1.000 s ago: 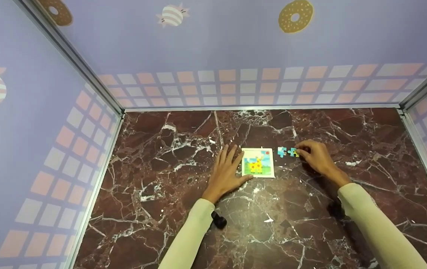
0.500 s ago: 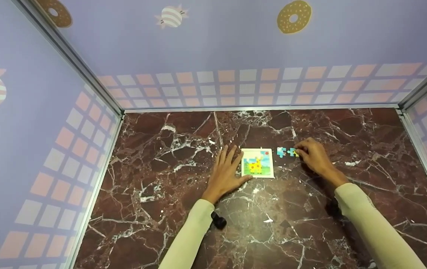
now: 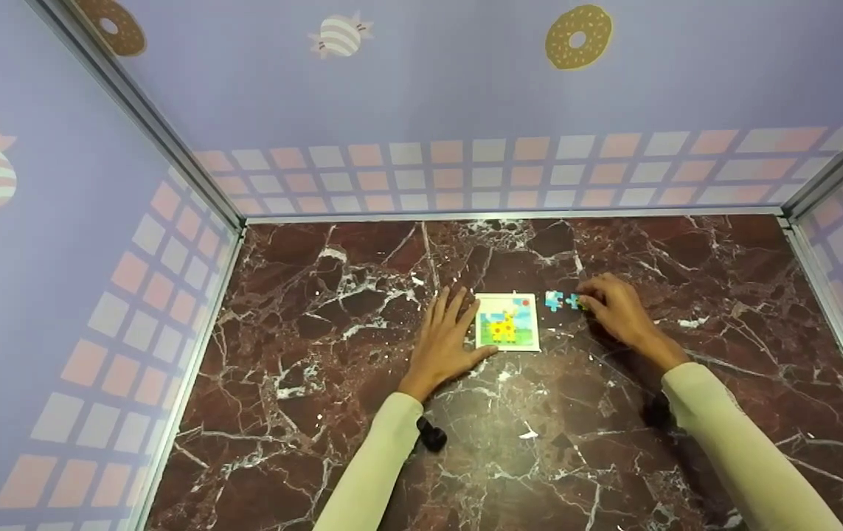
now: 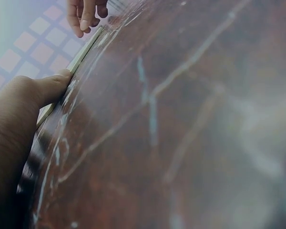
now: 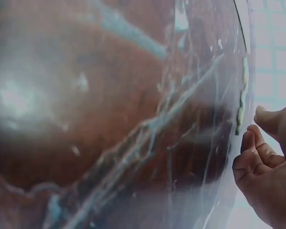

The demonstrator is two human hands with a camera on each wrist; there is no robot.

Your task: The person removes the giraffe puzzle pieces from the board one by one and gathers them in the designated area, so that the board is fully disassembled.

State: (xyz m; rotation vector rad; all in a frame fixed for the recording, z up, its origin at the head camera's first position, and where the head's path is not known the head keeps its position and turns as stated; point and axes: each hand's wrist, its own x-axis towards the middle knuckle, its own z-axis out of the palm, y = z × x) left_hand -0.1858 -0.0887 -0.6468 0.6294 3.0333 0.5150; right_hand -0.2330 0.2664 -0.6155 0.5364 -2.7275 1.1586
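In the head view a square puzzle board [image 3: 507, 322] with a yellow giraffe picture lies on the table. My left hand [image 3: 445, 343] is spread flat beside it, fingertips and thumb at its left and lower edges. Two jigsaw pieces lie to the right of the board: a light blue piece [image 3: 554, 300], and close beside it a blue and yellow piece [image 3: 573, 301] partly covered by my fingers. My right hand [image 3: 615, 310] has thumb and fingers bent together at that second piece. In the right wrist view the pieces [image 5: 241, 95] appear edge-on beside the right fingers.
The dark red marbled table [image 3: 362, 457] meets a purple wall [image 3: 451, 81] with pink and white squares at the back. Side panels [image 3: 89, 258] stand left and right. A black wrist device [image 3: 432, 435] sits at the left cuff.
The right hand has shifted slightly left, and its fingers cover more of the blue and yellow jigsaw piece. The left hand and puzzle board stay in place.
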